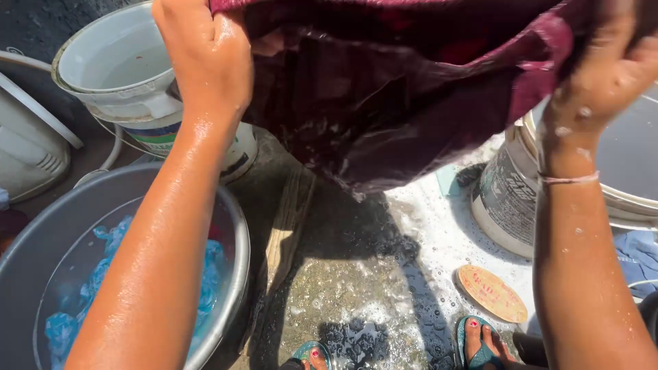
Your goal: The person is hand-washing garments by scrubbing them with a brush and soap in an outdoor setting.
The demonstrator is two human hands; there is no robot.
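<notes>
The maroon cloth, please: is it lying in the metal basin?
No, both hands hold the maroon cloth up in the air, beside the metal basin.

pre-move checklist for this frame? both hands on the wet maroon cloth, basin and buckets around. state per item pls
1. Left hand gripping wet maroon garment: ok.
2. Right hand gripping the garment's other edge: ok.
3. Garment lifted off the soapy concrete floor: ok.
4. Metal basin free to take more: not ok, blue cloth soaks in it.
5. White bucket holds water: ok.
6. Footing dry: not ok, suds by the sandalled feet.
</notes>
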